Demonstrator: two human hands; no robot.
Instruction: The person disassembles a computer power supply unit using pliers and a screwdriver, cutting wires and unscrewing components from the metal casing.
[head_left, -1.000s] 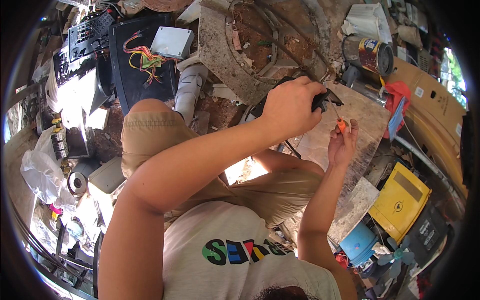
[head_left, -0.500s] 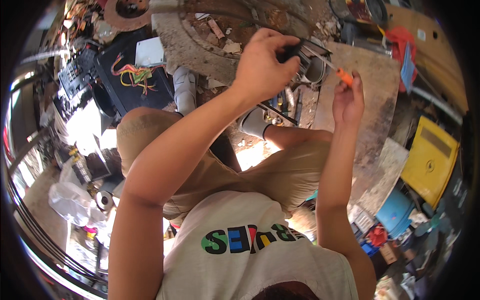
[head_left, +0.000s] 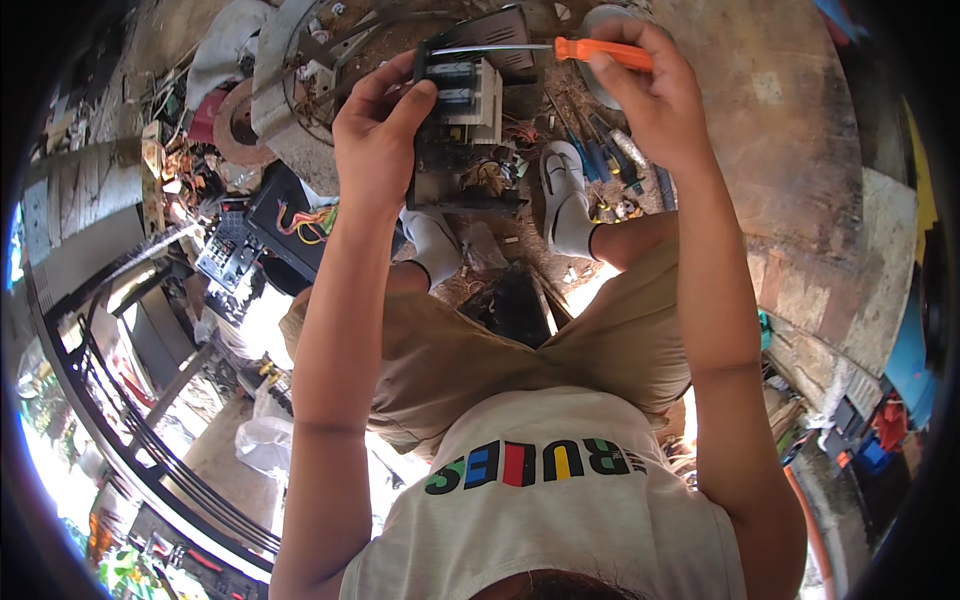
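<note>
Electronics unit (head_left: 462, 120), a dark boxy assembly w/ a pale block and blue-topped parts on its face, is held up high in the frame, above the person's knees and in front of a cluttered workshop floor. Left hand (head_left: 375, 135) grips its left side: thumb on the near face, fingers wrapped round the far edge, so that edge is hidden. Lower part of the unit shows loose wires, too tangled to tell apart. Screwdriver (head_left: 540, 48), orange handle w/ thin metal shaft, lies roughly horizontal across the top; tip meets the unit's upper left corner, exact contact point hard to make out. Right hand (head_left: 650, 95) closes round the handle, fingers curled, covering most of the orange; only the shaft end of the handle shows. Below the unit: two feet in white socks (head_left: 565, 200), left one partly hidden behind the left forearm. Beside the right foot, several tools w/ blue handles (head_left: 600, 160) lie on the ground, partly masked by the right wrist. At left, a black panel w/ coloured wires (head_left: 300, 215). Worn wooden slab (head_left: 790, 140) at right, cut off by the dark fisheye rim. Far-left items are too distorted to identify.
</note>
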